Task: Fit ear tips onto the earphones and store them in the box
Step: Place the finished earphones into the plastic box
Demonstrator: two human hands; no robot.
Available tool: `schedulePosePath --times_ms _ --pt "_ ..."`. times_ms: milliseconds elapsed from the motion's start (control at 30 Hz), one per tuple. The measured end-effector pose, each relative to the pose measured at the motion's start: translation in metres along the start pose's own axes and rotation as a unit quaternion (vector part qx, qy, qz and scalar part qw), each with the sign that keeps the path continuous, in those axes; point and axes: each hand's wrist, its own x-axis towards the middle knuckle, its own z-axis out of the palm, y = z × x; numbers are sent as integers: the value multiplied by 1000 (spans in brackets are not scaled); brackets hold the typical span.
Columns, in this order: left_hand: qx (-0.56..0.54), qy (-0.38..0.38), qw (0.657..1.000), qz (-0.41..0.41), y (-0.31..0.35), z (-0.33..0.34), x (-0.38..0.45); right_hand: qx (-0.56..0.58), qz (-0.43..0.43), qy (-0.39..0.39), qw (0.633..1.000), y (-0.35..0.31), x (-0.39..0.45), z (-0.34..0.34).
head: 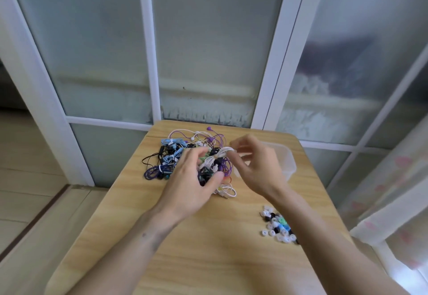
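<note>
A tangled heap of wired earphones [185, 155], in white, purple, light blue, black and green, is piled at the far middle of the table. One coiled white earphone bundle [218, 155], tied at its middle, is raised just above the heap. A clear plastic box [286, 158] is set just right of the heap, open-topped. Loose ear tips [279, 227], white, black, blue and green, are scattered nearer, at the right.

Single head-worn view, forward and down over the table [208, 260], close.
</note>
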Motion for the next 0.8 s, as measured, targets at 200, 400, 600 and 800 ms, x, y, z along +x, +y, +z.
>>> schedulePosePath --times_ms 200,400,600,800 --pt "-195 -35 979 -42 17 16 -8 185 45 12 982 -20 -30 -26" --pt "-523 -74 831 -176 23 26 -20 304 167 -169 923 5 -77 -23" --pt "-532 -128 803 -234 17 31 -37 395 240 -88 882 29 -98 -20" --pt "-403 -171 863 -251 18 49 -53 336 235 -92 907 45 -112 -28"
